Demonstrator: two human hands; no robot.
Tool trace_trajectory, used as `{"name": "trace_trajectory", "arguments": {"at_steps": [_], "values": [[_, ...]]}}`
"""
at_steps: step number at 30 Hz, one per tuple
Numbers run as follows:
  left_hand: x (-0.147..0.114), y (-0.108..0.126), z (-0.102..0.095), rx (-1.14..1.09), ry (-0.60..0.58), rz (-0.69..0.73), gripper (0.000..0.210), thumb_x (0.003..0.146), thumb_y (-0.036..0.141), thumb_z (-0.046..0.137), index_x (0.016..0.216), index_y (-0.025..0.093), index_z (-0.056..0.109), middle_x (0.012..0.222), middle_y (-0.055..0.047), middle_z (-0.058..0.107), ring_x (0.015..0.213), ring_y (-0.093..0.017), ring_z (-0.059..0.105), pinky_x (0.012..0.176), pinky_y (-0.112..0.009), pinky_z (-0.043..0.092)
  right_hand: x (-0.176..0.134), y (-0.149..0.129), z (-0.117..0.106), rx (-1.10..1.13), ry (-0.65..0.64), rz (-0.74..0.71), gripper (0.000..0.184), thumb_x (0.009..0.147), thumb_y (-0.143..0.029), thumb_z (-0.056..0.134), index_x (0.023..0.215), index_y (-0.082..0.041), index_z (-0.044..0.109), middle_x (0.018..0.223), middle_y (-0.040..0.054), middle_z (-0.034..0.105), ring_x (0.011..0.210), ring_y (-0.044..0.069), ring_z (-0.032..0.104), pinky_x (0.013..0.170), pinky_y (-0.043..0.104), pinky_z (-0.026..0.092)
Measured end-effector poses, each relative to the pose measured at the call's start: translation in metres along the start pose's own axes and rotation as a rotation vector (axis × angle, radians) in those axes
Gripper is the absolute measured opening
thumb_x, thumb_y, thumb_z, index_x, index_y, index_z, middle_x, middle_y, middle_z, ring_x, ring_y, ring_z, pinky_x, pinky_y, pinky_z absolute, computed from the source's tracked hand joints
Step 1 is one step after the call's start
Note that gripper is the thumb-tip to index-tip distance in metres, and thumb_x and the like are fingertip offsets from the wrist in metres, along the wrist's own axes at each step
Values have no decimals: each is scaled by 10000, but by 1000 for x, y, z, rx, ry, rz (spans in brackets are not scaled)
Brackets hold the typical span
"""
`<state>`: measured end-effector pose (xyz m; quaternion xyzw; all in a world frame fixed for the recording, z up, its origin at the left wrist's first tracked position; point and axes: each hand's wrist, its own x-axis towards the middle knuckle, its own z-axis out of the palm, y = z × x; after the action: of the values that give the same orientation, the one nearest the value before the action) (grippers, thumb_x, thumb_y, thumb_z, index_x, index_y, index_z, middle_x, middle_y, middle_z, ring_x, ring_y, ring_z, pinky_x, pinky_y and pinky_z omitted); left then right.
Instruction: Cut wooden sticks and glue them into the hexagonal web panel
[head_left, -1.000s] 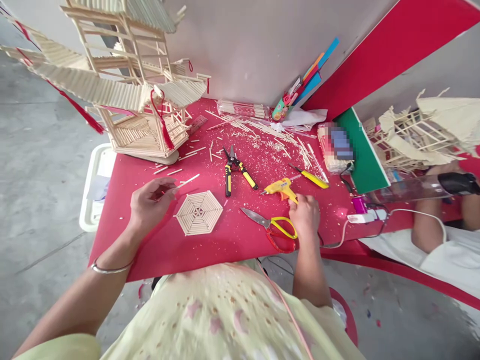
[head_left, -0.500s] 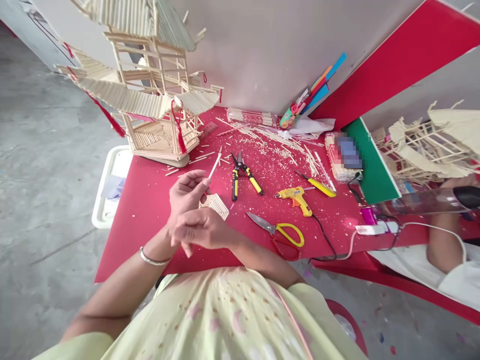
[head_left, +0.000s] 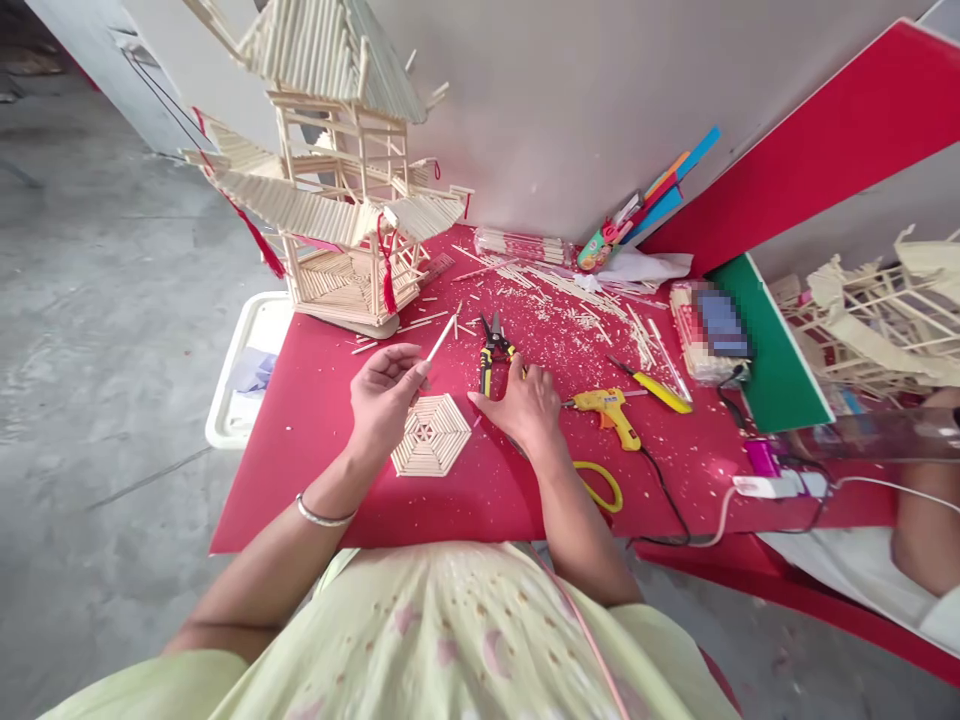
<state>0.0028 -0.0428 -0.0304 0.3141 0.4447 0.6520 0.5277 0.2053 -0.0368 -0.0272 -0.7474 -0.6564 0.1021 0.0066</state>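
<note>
Half a second ago the right hand crossed in front of the left hand; now it is over the black-and-yellow pruning shears, thumb and fingers spread apart, covering much of one handle, though whether it grips that handle cannot be told. A second ago it was at the yellow glue gun, which now lies untouched. The left hand is still closed on a thin wooden stick, pinched between thumb and fingers and pointing up toward the back edge. The hexagonal stick panel, mostly covered in the previous view, shows nearly whole, flat between the forearms near the table's front edge. Bare red surface of the table runs from the panel to the left edge and front-left corner. The right forearm hides most of the scissors, their yellow loop near the front edge. A stick pagoda fills the back-left corner, and loose sticks and offcuts crowd the surface toward the back edge.
</note>
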Motion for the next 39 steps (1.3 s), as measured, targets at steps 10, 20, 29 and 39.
{"name": "trace_trajectory", "arguments": {"at_steps": [10,20,29,39], "values": [[0,6,0,-12,-17,14,361,683,292,924,967,167,739,748,-11,695,547,-81,636,421,-164,401,6,39,-5,845,-34,128,657,687,-484,708,1267,-186,628,1051,93,674,947,261,625,808,364,509],[0,9,7,42,-38,43,377,688,293,921,986,171,723,769,-13,702,556,-86,642,425,-168,413,-70,2,-19,1821,-603,-244,764,735,-602,545,1403,-230,528,1153,138,633,1091,317,579,980,567,467],[-5,19,13,87,-53,107,356,713,295,907,1003,181,735,790,-18,708,583,-90,643,473,-194,495,-83,-9,-14,1766,-638,-213,771,711,-674,722,1328,-275,491,954,51,559,815,214,552,743,381,506],[-10,24,21,106,-82,109,351,702,285,912,993,182,744,777,-12,713,584,-87,649,491,-185,523,-85,-4,-25,1120,-290,-432,721,765,-240,759,1409,-258,435,1273,65,618,1137,222,607,1030,401,484]]}}
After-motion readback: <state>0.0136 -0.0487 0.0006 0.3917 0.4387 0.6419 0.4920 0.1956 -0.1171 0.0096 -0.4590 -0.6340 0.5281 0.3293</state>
